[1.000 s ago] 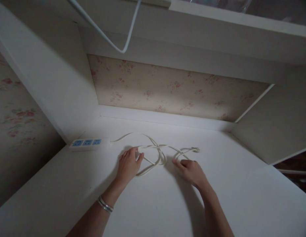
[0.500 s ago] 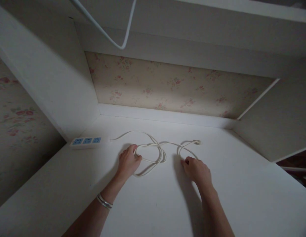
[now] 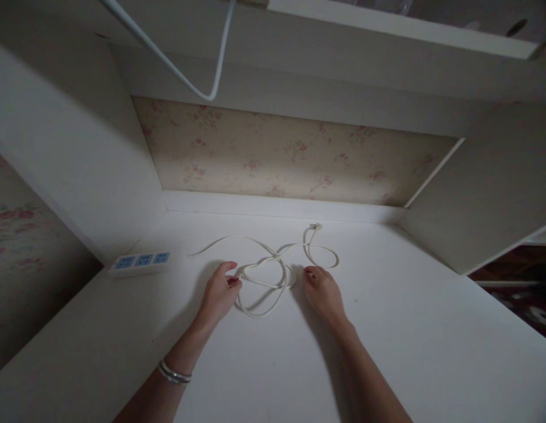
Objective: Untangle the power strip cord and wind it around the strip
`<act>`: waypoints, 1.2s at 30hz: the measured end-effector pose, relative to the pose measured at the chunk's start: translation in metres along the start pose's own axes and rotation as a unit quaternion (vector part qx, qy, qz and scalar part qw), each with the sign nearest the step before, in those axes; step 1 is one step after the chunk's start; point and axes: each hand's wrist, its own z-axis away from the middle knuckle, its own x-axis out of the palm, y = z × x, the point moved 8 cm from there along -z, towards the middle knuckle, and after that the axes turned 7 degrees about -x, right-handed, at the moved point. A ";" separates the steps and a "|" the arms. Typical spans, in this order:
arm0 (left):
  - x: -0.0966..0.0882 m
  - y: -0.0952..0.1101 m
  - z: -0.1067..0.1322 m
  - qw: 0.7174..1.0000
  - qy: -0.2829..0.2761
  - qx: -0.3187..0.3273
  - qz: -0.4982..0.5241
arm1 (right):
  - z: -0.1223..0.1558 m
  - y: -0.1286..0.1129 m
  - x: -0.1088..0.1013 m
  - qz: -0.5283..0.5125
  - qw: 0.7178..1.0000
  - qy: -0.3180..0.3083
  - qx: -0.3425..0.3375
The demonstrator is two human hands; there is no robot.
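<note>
A cream power cord [image 3: 281, 258] lies in loose, crossing loops on the white desktop. Its plug end [image 3: 317, 226] rests near the back edge. At the left loop, my left hand [image 3: 220, 291] has thumb and forefinger apart, close beside the cord; whether it touches is hard to tell. My right hand [image 3: 323, 291] is curled with its fingertips together, just below the small right-hand loop, and no cord shows in it. Left of both hands sits a white power strip [image 3: 140, 267] with blue socket faces, in line with the cord's left end.
White side panels [image 3: 70, 135] and a low back ledge [image 3: 273, 205] enclose the desktop. A shelf [image 3: 299, 88] overhangs it, and a white cable [image 3: 211, 94] dangles at upper left. Floral wallpaper [image 3: 294, 153] covers the wall behind.
My left fingers have parted from the cord loop. My right hand has let go of the cord and moved left; the plug end now lies farther back and left. The view has shifted slightly.
</note>
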 end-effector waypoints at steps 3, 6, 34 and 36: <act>0.004 0.001 0.005 0.999 -0.026 -0.030 0.036 | 0.001 -0.019 0.009 -0.106 0.994 -0.010 -0.022; 0.009 0.003 0.011 0.991 -0.056 -0.059 0.103 | 0.003 -0.031 0.018 -0.156 0.987 -0.030 -0.030; 0.042 0.013 0.036 0.925 -0.256 -0.144 0.243 | 0.003 -0.025 0.031 -0.221 0.975 -0.032 -0.005; 0.041 0.018 0.037 0.939 -0.251 -0.113 0.205 | 0.003 -0.025 0.031 -0.239 0.971 -0.024 -0.002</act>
